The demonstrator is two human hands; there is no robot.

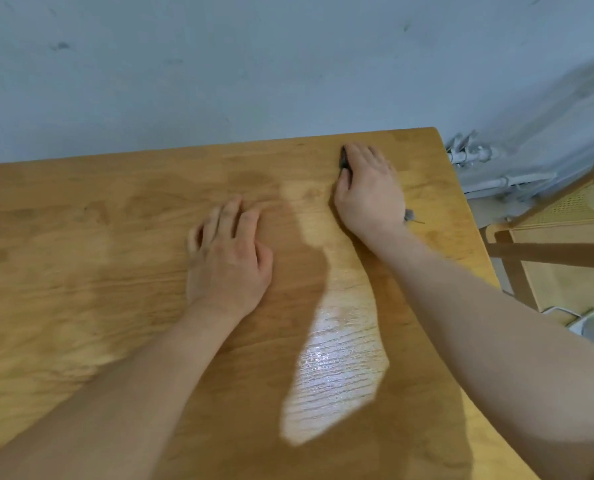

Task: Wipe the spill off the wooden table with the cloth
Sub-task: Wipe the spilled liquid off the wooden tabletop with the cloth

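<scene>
The wooden table (81, 271) fills most of the head view. My right hand (370, 188) lies flat near the far right corner, pressing a dark grey cloth (343, 162) against the wood. Only slivers of the cloth show, at the fingertips and at the wrist; the palm hides the remainder. My left hand (228, 258) rests palm down on the bare wood in the middle, fingers slightly apart, holding nothing. A glossy wet-looking streak (337, 368) runs between my two forearms toward the near edge.
The table's right edge (468, 216) drops off close to my right hand. Beyond it stand a wooden chair with a woven seat (558, 216) and white pipes (475, 157) low on the wall. A grey wall (219, 74) backs the table.
</scene>
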